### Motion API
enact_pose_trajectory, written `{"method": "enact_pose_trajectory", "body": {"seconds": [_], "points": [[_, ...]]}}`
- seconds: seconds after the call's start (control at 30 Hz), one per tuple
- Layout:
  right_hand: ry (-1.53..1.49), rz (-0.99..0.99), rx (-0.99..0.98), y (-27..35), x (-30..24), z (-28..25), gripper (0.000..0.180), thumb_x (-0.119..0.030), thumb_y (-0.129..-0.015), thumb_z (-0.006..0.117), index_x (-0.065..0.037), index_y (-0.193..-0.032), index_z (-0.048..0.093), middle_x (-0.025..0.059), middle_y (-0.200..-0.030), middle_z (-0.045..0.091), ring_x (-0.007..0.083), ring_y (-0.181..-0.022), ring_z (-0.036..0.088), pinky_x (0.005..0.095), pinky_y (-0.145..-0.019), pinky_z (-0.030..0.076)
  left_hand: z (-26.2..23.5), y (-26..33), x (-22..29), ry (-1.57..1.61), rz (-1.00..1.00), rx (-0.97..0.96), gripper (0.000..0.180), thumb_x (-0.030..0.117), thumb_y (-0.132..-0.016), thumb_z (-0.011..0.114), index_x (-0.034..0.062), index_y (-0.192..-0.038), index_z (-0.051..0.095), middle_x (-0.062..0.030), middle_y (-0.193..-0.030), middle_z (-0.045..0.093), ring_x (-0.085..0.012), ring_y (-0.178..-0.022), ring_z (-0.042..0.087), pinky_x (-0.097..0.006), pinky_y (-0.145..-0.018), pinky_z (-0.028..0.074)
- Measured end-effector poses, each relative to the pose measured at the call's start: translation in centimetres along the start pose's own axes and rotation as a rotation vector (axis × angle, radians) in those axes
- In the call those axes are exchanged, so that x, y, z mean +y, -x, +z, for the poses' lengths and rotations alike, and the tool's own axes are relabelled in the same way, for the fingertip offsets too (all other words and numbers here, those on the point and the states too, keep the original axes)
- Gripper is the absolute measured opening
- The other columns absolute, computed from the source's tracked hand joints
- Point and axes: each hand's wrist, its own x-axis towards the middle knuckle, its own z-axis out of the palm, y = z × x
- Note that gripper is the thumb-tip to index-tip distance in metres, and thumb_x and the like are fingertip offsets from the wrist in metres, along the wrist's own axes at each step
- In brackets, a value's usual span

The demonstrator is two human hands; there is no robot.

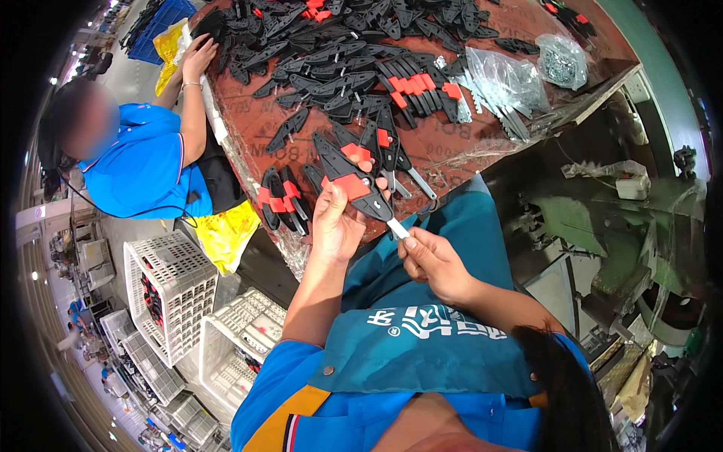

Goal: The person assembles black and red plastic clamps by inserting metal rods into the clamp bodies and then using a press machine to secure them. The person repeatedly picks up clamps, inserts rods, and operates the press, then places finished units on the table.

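My left hand (pixel 337 230) grips a black-and-red plastic tool body (pixel 348 186) by its red part, over the table's near edge. A flat silver metal strip (pixel 397 227) sticks out of its lower end. My right hand (pixel 435 261) pinches the free end of that strip between thumb and bent fingers. Just beyond the held piece lie more black tool bodies with red parts and metal strips (pixel 416 183). Left of my left hand, several black-and-red pieces (pixel 282 197) lie side by side. My fingers partly hide the held piece.
A large pile of black parts (pixel 324 68) covers the red-brown table (pixel 459 143). Clear bags (pixel 561 62) of small metal parts and loose metal strips (pixel 503 117) lie at right. A co-worker (pixel 143 154) works at left. White crates (pixel 169 290) stand below; a green machine (pixel 625 248) is at right.
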Motion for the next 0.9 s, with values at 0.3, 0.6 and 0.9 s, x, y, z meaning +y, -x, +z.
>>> {"method": "enact_pose_trajectory", "body": {"seconds": [0.3,0.6,0.9], "points": [[0.226,-0.047,0.021,-0.3,0.0,-1.3,0.028,-0.029,-0.107,0.042,-0.006,-0.093,0.051,-0.0049,-0.061,0.035,0.0048,-0.052,0.029,0.0232,-0.048,0.024,-0.2,-1.3,2.5,-0.093,-0.129,0.106,0.048,0.037,-0.102,0.049,-0.0033,-0.127,0.056,-0.0183,-0.121,0.065,-0.0298,-0.113,0.064,-0.038,-0.096,0.052],[0.537,-0.112,0.26,-2.6,2.8,-4.6,0.022,-0.021,-0.106,0.041,-0.003,-0.097,0.051,-0.0004,-0.066,0.044,0.009,-0.058,0.042,0.0267,-0.053,0.036,-8.3,-2.7,9.1,-1.857,0.563,0.616,0.033,0.033,-0.091,0.068,0.0018,-0.103,0.066,-0.0124,-0.098,0.066,-0.0262,-0.092,0.06,-0.037,-0.083,0.048],[1.031,-0.075,0.158,-8.5,1.4,-2.2,0.046,-0.027,-0.096,0.056,0.003,-0.125,0.038,0.03,-0.088,0.066,0.0461,-0.084,0.065,0.0535,-0.071,0.049,-8.5,-1.0,4.4,-2.587,0.268,0.738,0.054,0.037,-0.071,0.083,0.0042,-0.107,0.06,-0.0137,-0.113,0.052,-0.0345,-0.106,0.05,-0.047,-0.088,0.045]]}}
